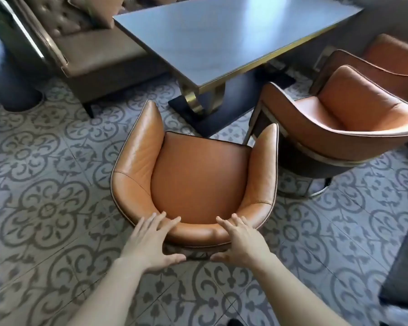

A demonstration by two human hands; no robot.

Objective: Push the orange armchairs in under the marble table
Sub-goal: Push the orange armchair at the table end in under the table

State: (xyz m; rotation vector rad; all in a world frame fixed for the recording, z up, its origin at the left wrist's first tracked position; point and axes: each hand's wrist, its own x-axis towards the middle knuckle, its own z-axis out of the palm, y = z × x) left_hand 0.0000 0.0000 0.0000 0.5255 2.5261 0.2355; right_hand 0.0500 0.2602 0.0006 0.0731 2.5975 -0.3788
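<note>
2 open hands [151,245] [240,245] on armchair [198,180] backrest

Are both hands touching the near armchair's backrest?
Touching. The head view shows the left hand and right hand with fingers laid over the top of the near armchair backrest.

floor [57,175] left of near armchair [198,180]: open | right: second armchair [339,123] close beside

Brown tufted sofa [85,43], patterned floor tiles [45,208]
</note>
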